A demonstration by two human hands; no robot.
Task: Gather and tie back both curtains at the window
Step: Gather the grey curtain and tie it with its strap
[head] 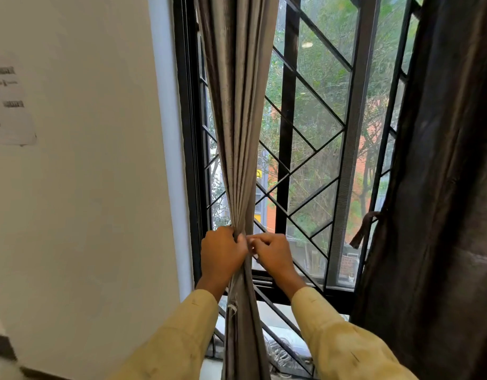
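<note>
The left curtain [238, 111], grey-brown and pleated, hangs gathered into a narrow bunch in front of the window's left side. My left hand [221, 252] grips the bunch at its narrowest point. My right hand [272, 255] is right beside it, fingers curled, pinching something small at the curtain's right edge; what it pinches is hidden by the fingers. The right curtain [440, 187], dark brown, hangs at the window's right side, and a fabric tie strap [363, 229] dangles from its left edge.
A black window frame with a diagonal metal grille [313, 149] stands behind the curtains, trees and a brick building beyond. A white wall [86, 187] with a paper notice [9, 102] is to the left.
</note>
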